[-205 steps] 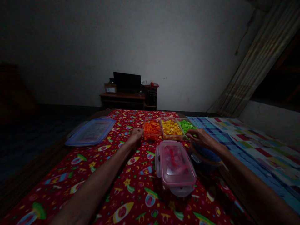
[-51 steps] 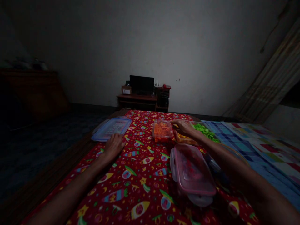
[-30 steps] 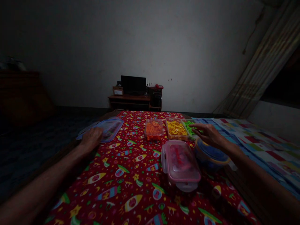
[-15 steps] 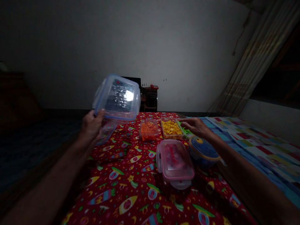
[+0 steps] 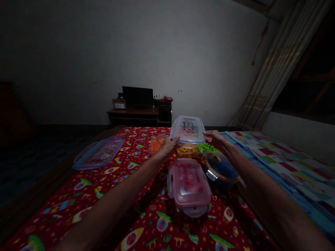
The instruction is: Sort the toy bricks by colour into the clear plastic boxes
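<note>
Both hands hold a clear, blue-rimmed lid level just above the box of yellow pieces. My left hand grips the lid's left edge. My right hand grips its right edge. An open box of orange pieces stands to the left of the yellow one, and one of green pieces to its right. Closer to me sits a box of red pieces closed with a pink lid.
Another blue-rimmed lid lies at the left on the red patterned cloth. A blue round lidded pot stands right of the pink-lidded box. A chequered cloth covers the right side. A desk with a monitor stands against the far wall.
My left hand picked up a blue-rimmed lid from the left stack, raised it and carried it right. My right hand now grips its other edge over the yellow box.
</note>
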The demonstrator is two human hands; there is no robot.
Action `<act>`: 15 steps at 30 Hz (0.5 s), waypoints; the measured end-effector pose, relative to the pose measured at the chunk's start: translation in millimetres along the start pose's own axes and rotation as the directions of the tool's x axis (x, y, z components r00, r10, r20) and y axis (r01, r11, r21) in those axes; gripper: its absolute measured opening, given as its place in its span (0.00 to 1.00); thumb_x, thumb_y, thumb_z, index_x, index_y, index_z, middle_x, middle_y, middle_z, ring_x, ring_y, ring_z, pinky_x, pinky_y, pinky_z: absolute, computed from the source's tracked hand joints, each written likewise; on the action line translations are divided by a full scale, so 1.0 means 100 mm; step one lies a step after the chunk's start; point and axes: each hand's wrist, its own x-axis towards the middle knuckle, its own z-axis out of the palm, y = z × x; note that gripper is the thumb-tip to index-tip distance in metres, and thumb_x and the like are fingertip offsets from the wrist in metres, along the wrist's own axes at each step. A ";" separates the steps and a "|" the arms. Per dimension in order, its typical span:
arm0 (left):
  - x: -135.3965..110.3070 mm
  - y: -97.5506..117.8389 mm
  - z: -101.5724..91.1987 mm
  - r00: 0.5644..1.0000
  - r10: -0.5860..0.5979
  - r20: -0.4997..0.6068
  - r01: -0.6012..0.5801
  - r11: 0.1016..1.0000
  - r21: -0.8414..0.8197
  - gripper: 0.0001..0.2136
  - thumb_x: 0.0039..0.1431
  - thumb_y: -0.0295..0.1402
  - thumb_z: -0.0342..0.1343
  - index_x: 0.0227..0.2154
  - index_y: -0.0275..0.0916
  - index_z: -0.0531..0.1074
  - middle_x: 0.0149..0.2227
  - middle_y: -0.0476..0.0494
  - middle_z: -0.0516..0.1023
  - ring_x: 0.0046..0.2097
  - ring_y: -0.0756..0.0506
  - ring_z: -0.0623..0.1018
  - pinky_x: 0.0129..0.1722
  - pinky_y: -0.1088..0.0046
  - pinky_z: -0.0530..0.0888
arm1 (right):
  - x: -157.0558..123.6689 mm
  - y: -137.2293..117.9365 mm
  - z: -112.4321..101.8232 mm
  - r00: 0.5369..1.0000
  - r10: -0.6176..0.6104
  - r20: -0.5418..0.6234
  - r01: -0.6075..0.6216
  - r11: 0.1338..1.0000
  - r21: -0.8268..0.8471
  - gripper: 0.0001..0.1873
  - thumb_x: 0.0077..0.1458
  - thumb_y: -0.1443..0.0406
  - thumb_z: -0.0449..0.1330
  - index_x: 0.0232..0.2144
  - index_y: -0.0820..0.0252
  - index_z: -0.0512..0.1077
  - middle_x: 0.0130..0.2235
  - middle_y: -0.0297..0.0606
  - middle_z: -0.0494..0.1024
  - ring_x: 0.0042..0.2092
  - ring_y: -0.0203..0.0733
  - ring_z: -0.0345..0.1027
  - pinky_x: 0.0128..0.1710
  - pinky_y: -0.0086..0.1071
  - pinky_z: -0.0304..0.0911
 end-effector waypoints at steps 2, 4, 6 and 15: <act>0.06 -0.11 0.06 0.997 -0.015 0.073 0.009 0.997 0.082 0.15 0.55 0.43 0.59 0.33 0.32 0.73 0.29 0.43 0.78 0.31 0.48 0.78 0.36 0.72 0.76 | 0.06 0.01 -0.10 1.000 -0.014 -0.005 0.014 0.998 0.061 0.04 0.49 0.72 0.62 0.31 0.65 0.71 0.22 0.39 0.76 0.25 0.39 0.73 0.24 0.27 0.72; 0.13 -0.22 0.08 0.989 0.014 0.148 -0.053 0.963 0.264 0.16 0.62 0.43 0.50 0.34 0.32 0.72 0.28 0.43 0.77 0.30 0.48 0.79 0.35 0.72 0.76 | 0.12 0.02 -0.18 0.999 -0.049 -0.013 0.050 0.995 0.091 0.03 0.51 0.70 0.60 0.31 0.64 0.71 0.22 0.38 0.76 0.26 0.41 0.74 0.27 0.30 0.73; 0.20 -0.30 0.07 0.961 0.091 0.260 -0.215 0.838 0.501 0.20 0.67 0.40 0.38 0.33 0.32 0.72 0.26 0.43 0.76 0.29 0.49 0.78 0.33 0.72 0.76 | 0.17 0.00 -0.26 0.995 -0.096 -0.039 0.100 0.989 0.111 0.02 0.50 0.70 0.59 0.30 0.63 0.71 0.21 0.37 0.75 0.26 0.42 0.73 0.28 0.33 0.74; 0.24 -0.41 -0.19 0.848 0.042 0.529 -0.515 0.304 0.801 0.05 0.51 0.22 0.52 0.26 0.35 0.72 0.33 0.43 0.74 0.38 0.46 0.72 0.41 0.69 0.70 | 0.27 -0.24 -0.64 0.930 -0.296 -0.215 0.348 0.898 0.268 0.08 0.46 0.72 0.55 0.31 0.61 0.70 0.23 0.34 0.74 0.29 0.40 0.72 0.34 0.35 0.74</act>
